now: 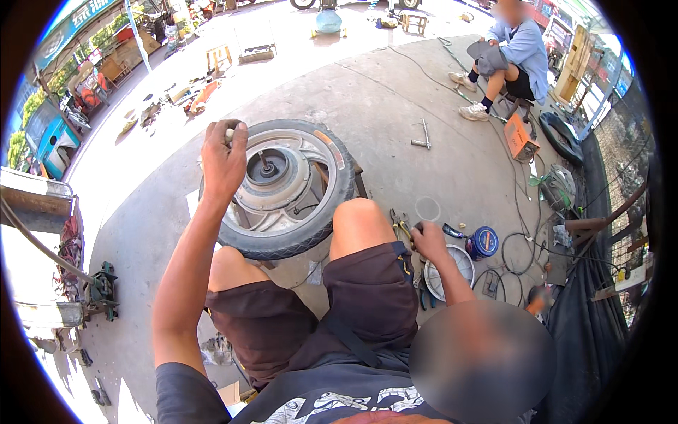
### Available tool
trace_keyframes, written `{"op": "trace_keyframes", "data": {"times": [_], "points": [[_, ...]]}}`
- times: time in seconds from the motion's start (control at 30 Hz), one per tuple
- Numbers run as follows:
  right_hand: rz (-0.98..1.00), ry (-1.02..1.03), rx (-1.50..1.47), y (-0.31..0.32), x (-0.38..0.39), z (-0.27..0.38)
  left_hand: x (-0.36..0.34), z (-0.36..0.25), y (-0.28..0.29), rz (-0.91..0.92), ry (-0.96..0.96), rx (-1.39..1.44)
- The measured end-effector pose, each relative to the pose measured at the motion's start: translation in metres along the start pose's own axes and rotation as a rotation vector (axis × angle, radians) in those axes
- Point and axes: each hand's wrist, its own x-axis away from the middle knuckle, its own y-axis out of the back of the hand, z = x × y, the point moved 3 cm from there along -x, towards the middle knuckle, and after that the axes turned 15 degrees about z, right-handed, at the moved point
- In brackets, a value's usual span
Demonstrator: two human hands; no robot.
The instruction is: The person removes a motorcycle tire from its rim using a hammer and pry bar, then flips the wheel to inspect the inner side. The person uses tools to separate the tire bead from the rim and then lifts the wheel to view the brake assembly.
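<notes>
A scooter wheel (315, 177) with a black tyre and a silver hub lies flat before my knees, its axle (266, 167) pointing up. Over its left rim, my left hand (224, 159) is closed with thumb and fingers pinching a small pale piece (229, 134), too small to name. My right hand (429, 242) reaches down beside my right knee, fingers curled; whatever it may hold is hidden. Close to it lie yellow-handled pliers (401, 225) and a round whitish cover (462, 263) on the ground. A blue tub (482, 242) stands just right of that cover.
A T-shaped wrench (423, 134) lies on the concrete beyond the wheel. At the far right a person (519, 53) sits by an orange machine (521, 138), with cables (514, 177) running along the ground. A black tyre (561, 138) lies near there. Assorted parts (173, 95) are scattered far left.
</notes>
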Motion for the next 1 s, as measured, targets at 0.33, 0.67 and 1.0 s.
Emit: {"op": "trace_keyframes", "data": {"times": [0.33, 0.67, 1.0], "points": [[-0.094, 0.313, 0.245, -0.028, -0.145, 0.184, 0.000, -0.032, -0.016, 0.073, -0.044, 0.126], [0.024, 0.300, 0.369, -0.076, -0.194, 0.189, 0.009, -0.030, -0.027, 0.129, 0.012, 0.309], [0.021, 0.325, 0.339, -0.071, -0.185, 0.194, -0.011, -0.018, -0.056, 0.135, 0.203, 0.707]]}}
